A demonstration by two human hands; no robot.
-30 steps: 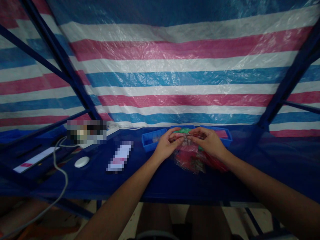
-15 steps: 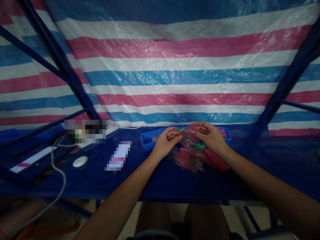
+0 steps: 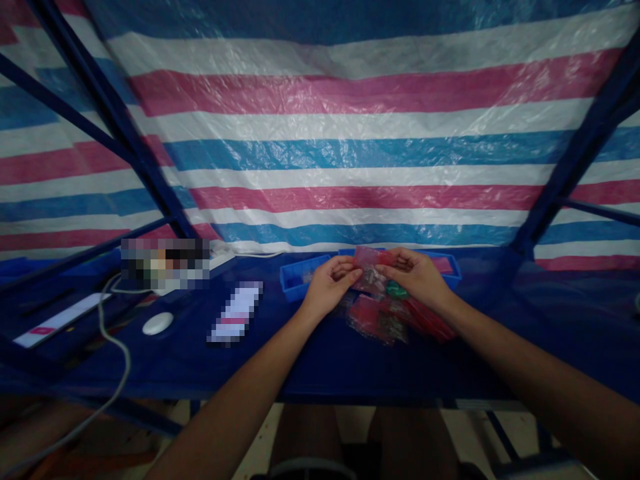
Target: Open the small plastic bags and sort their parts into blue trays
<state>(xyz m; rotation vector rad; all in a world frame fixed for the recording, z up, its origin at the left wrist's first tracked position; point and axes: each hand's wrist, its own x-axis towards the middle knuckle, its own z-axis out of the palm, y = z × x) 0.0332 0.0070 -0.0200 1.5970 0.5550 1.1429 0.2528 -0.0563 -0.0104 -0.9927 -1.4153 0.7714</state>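
Between my two hands is a small clear plastic bag (image 3: pixel 371 279) with a reddish top part and small dark pieces inside. My left hand (image 3: pixel 330 283) pinches its left edge between thumb and fingers. On the other edge, my right hand (image 3: pixel 417 275) is closed in a pinch too. Just below, a pile of red plastic bags (image 3: pixel 367 317) lies on the blue table, some with small dull pieces in them. A green piece (image 3: pixel 397 289) shows beside my right thumb; what it belongs to is unclear.
Blue bins (image 3: pixel 296 279) stand behind my hands, the right one (image 3: pixel 453 270) with something pink in it. Leftward lie a blurred phone (image 3: pixel 235 313), a white oval object (image 3: pixel 158 323), a white cable (image 3: pixel 125 360) and a lit screen (image 3: pixel 63 320). Blue frame posts (image 3: pixel 565 167) rise before a striped sheet (image 3: pixel 360 160).
The bag in my hands has turned flatter and more upright, with its reddish part now up. The green piece near my left fingers is no longer visible. Both hands stay nearly in place.
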